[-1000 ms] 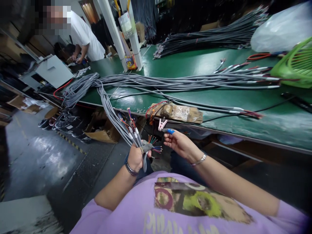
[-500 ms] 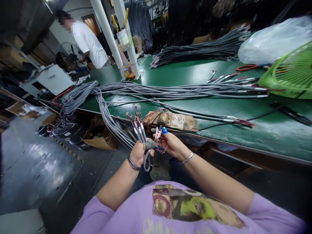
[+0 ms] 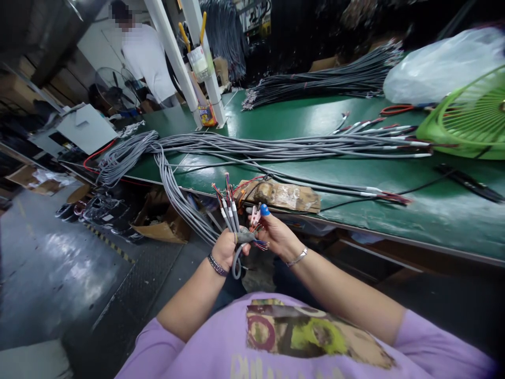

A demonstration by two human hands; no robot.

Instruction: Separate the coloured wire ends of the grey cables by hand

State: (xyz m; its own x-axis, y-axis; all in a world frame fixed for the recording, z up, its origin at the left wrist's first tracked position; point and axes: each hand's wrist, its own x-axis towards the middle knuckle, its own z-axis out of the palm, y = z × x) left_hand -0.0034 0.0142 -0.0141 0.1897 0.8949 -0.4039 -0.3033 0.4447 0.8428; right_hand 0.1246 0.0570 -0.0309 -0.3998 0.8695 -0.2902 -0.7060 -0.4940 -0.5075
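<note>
My left hand (image 3: 224, 249) is closed around several grey cables (image 3: 197, 217), near their stripped ends. White-banded ends with thin coloured wires (image 3: 222, 197) stick up above the fist, and one cable loops below it. A grey-sleeved end with blue and orange wires (image 3: 261, 244) points right from the grip. My right hand (image 3: 279, 238), a blue cover on its thumb, is close beside these wires. Its thumb and fingers pinch a small pale pink clip-like piece (image 3: 255, 215), whose exact kind I cannot make out. The fingertips are partly hidden.
A long grey cable bundle (image 3: 252, 145) lies along the green bench (image 3: 315, 113). At the bench's front edge is a taped wooden block (image 3: 292, 196). A green fan (image 3: 469, 118) and a plastic bag (image 3: 442, 68) stand at right. A person (image 3: 148, 60) stands at back left.
Both hands keep their grips, with the cable ends shifted slightly to the right. My right hand has moved slightly left. The person at the back has turned and moved a little to the right.
</note>
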